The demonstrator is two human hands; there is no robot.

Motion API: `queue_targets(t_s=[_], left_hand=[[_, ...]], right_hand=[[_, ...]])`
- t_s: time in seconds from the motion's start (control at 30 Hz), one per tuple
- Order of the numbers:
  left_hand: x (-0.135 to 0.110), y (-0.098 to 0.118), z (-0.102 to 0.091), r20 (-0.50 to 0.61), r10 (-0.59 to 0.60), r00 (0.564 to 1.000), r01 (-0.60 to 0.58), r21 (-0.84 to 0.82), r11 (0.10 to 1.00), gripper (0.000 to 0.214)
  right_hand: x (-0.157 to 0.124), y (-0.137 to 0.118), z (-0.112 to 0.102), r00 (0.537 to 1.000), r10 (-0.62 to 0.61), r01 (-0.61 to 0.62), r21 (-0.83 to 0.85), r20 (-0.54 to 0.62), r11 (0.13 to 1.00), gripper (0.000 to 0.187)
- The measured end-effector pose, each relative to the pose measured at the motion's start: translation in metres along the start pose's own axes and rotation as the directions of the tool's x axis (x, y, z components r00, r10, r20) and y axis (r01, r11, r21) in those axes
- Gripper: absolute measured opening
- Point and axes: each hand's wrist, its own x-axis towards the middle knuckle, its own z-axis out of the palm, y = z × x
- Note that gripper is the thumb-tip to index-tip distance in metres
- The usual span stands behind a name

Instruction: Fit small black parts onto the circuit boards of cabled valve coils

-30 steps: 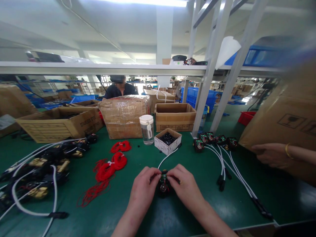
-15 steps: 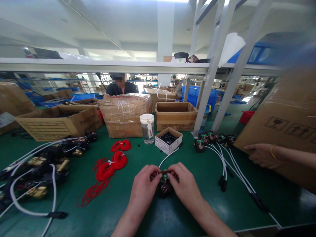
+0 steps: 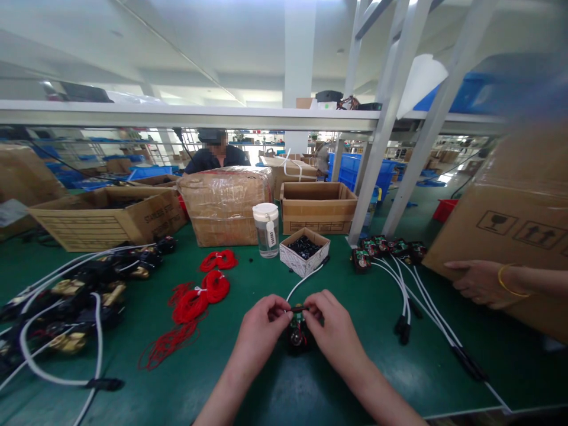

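The small boxy electronic assembly (image 3: pixel 296 349) is black with a green circuit board (image 3: pixel 298 318) and a thin white cable (image 3: pixel 299 285). Beneath it, the smooth tabletop (image 3: pixel 151 402) is plain dark green. The looped thread bundles (image 3: pixel 217 286) are bright red, one tied in white. A white square paper box (image 3: pixel 316 262), patterned with fine grey lines, has a brown inside and black bits (image 3: pixel 304 247). The clear cylindrical tumbler (image 3: pixel 265 239) has a white lid and black-lettered white tag. Brown cardboard carton (image 3: pixel 470 213) bears dark glass and arrow symbols; a slim round bracelet (image 3: pixel 500 276) is golden yellow.
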Motion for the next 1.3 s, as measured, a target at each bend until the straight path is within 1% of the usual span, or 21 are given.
queue_targets(t_s=[0.37, 0.67, 0.87, 1.0, 1.2, 1.3], left_hand=[[0.000, 0.000, 0.002, -0.027, -0.006, 1.000, 0.006, 0.004, 1.000, 0.020], [0.000, -0.003, 0.007, -0.085, 0.032, 0.996, -0.026, 0.076, 0.997, 0.018], [0.000, 0.000, 0.009, -0.099, 0.030, 0.995, -0.021, 0.094, 0.995, 0.017], [0.000, 0.001, 0.010, -0.120, 0.024, 0.992, -0.010, 0.117, 0.993, 0.015], [0.001, -0.004, 0.011, -0.092, 0.063, 0.994, -0.056, 0.083, 0.995, 0.018], [0.003, -0.003, 0.011, -0.095, 0.059, 0.994, -0.048, 0.111, 0.993, 0.020]], right_hand=[[0.004, 0.008, 0.001, 0.998, 0.062, -0.062, 0.071, 0.005, 0.996, 0.013], [0.003, 0.007, 0.006, 0.997, 0.067, -0.065, 0.081, -0.022, 0.995, 0.012], [0.004, 0.004, 0.007, 0.997, 0.074, -0.074, 0.002, -0.017, 0.997, 0.009], [0.006, 0.001, 0.007, 0.997, 0.077, -0.077, -0.003, -0.016, 0.997, 0.010], [0.009, 0.005, 0.009, 0.995, 0.092, -0.090, 0.046, -0.028, 0.995, 0.008], [0.011, 0.004, 0.010, 0.993, 0.108, -0.107, 0.043, -0.038, 0.993, 0.010]])
